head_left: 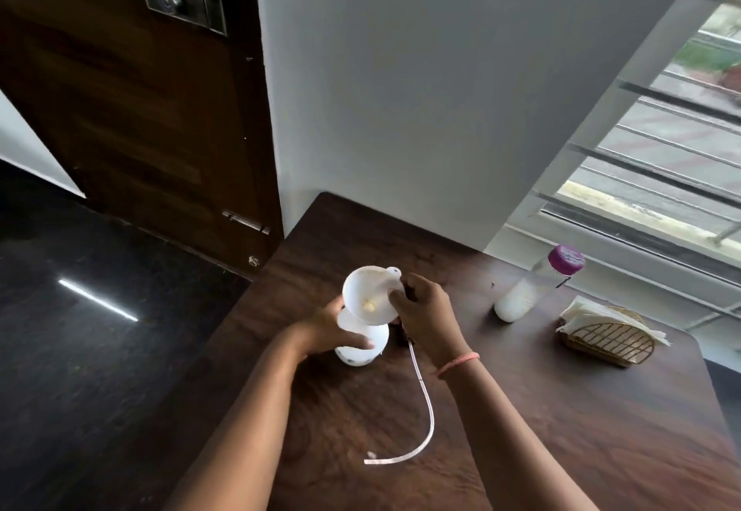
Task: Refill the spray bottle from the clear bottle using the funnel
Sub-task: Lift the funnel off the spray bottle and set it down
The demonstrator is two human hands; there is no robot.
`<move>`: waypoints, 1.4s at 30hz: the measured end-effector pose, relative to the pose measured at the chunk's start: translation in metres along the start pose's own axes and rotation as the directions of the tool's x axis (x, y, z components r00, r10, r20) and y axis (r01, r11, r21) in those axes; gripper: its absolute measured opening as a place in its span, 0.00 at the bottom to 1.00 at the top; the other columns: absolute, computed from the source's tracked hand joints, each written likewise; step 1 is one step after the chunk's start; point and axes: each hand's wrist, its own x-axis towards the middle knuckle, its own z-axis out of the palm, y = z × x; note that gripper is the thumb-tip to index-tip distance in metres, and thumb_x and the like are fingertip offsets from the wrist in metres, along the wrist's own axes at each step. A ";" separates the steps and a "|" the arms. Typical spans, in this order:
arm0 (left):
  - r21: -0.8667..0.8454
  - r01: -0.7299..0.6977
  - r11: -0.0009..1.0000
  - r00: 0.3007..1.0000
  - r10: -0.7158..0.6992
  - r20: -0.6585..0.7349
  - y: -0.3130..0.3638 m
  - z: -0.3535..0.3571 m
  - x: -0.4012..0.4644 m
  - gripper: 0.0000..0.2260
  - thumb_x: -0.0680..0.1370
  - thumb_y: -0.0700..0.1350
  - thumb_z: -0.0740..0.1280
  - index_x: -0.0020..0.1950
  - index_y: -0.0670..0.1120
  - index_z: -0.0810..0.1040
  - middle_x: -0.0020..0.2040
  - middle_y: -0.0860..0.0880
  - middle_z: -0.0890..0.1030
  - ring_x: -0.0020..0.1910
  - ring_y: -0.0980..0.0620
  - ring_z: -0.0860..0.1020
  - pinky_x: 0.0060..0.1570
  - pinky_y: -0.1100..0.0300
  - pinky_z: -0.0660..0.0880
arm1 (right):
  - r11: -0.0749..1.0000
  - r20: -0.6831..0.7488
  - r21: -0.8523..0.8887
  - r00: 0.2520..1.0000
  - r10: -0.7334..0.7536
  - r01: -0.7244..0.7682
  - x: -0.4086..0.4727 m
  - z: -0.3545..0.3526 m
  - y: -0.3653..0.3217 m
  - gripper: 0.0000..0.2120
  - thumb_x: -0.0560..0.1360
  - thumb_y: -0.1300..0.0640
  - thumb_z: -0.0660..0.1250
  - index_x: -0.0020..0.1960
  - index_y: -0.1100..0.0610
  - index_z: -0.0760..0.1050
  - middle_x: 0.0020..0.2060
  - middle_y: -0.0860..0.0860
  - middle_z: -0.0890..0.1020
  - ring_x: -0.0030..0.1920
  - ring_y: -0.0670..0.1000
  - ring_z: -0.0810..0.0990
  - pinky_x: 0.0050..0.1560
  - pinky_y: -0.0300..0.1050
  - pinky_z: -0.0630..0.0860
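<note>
The funnel (371, 296) is being seated in the spray bottle (363, 344) on the table (521, 410), pinched by right-hand fingers (397, 296); the left hand (335, 330) grips the bottle. Next, the capped clear bottle (537, 288), well apart, likely needs opening.

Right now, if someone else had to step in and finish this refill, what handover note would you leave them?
Left hand grips the white spray bottle, upright on the table.
Right hand holds the white funnel by its rim, tilted over the bottle's mouth; whether it is seated cannot be told.
The dip tube lies on the table, so the sprayer is already off.
The clear bottle stands to the right, purple cap on, untouched.
Left to do: settle the funnel, uncap the clear bottle, pour, refit the sprayer.
</note>
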 end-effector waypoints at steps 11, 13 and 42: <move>0.253 -0.221 0.942 0.769 0.328 -0.548 -0.026 0.053 0.011 0.15 0.67 0.53 0.74 0.48 0.45 0.81 0.47 0.47 0.84 0.49 0.49 0.81 0.47 0.57 0.76 | 0.981 -0.005 -0.194 1.000 -0.023 0.022 -0.003 0.002 -0.006 0.05 0.69 0.60 0.65 0.35 0.58 0.74 0.29 0.52 0.77 0.34 0.57 0.77 0.35 0.49 0.76; 0.318 -0.242 0.917 0.736 0.387 -0.556 -0.028 0.055 0.016 0.16 0.67 0.53 0.74 0.48 0.45 0.81 0.46 0.48 0.84 0.48 0.49 0.81 0.48 0.60 0.74 | 0.998 -0.042 0.000 0.997 0.069 -0.069 -0.006 0.002 -0.005 0.07 0.70 0.60 0.65 0.33 0.58 0.74 0.26 0.51 0.75 0.28 0.53 0.74 0.30 0.45 0.72; 0.454 -0.298 0.840 0.713 0.512 -0.478 -0.052 0.063 0.040 0.17 0.70 0.55 0.71 0.55 0.50 0.78 0.57 0.54 0.79 0.56 0.52 0.77 0.57 0.56 0.75 | 0.303 -0.018 0.766 0.452 0.892 -0.567 -0.058 0.002 0.119 0.27 0.67 0.40 0.69 0.56 0.54 0.63 0.37 0.54 0.71 0.31 0.52 0.71 0.37 0.45 0.72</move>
